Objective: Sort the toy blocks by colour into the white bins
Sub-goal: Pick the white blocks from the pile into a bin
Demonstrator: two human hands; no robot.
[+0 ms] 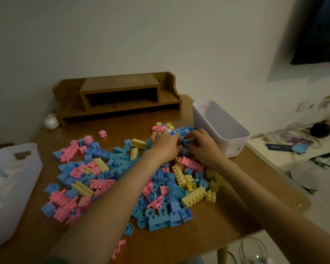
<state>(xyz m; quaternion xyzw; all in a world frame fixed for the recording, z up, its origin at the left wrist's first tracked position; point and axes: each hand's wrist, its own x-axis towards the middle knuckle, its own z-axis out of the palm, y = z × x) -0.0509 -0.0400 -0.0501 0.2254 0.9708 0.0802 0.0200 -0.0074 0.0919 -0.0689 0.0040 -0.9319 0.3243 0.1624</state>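
Near edge: a loose pink piece (118, 248) lies alone on the wooden bench (179, 242), close to the left forearm, partly lost in shadow.
Block heap: pink, blue and yellow toy blocks (122, 178) spread across the middle of the bench, unsorted; both forearms cross over the heap and hide the blocks beneath them.
Left bin: a white bin (13, 187) stands at the bench's left edge, cut off by the picture's side; its contents are too blurred to make out.
Left hand: the left hand (165, 144) rests palm down at the heap's far end, fingers curled into the blocks; whether it grips one cannot be told.
Right hand: the right hand (203, 147) sits just beside the left, fingertips pinched around a small blue block (186, 141); the hold itself is blurred.
Right bin: a second white bin (220, 128) stands just beyond the right hand; the visible part of its inside looks bare, the floor mostly hidden by its wall.
Far bench: one pink block (102, 133) lies apart from the heap; behind it stand a wooden shelf unit (118, 96) and a small pale round object (51, 121), unclear in dim light.
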